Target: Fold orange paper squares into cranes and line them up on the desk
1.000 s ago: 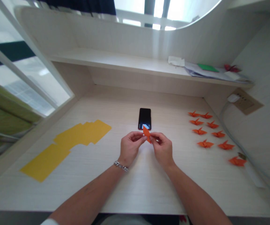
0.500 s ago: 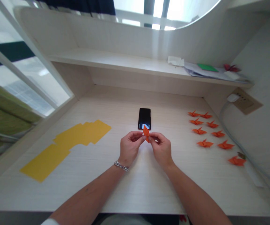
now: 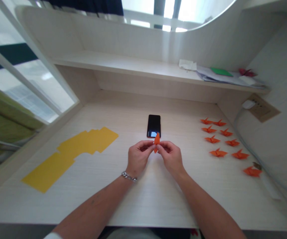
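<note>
Between my two hands is a small folded orange paper (image 3: 157, 138), held upright just in front of the phone. My left hand (image 3: 138, 156) pinches its left side with thumb and fingers, and a silver chain bracelet (image 3: 129, 176) circles that wrist. On the other side, my right hand (image 3: 171, 156) grips the same paper, thumb tips almost meeting. Fingers hide part of its middle. A black phone (image 3: 154, 122) lies on the desk beyond, its near edge partly behind the paper.
Several orange paper cranes (image 3: 218, 153) sit in rows at the right. Overlapping yellow paper sheets (image 3: 48, 171) spread across the left. A grey cable (image 3: 248, 146) runs from a plug at the wall socket (image 3: 264, 108). Papers (image 3: 223, 78) rest on the shelf (image 3: 133, 68).
The orange paper has turned slightly between my fingers and now stands straighter, its tip a little further right. Both hands stay in nearly the same place.
</note>
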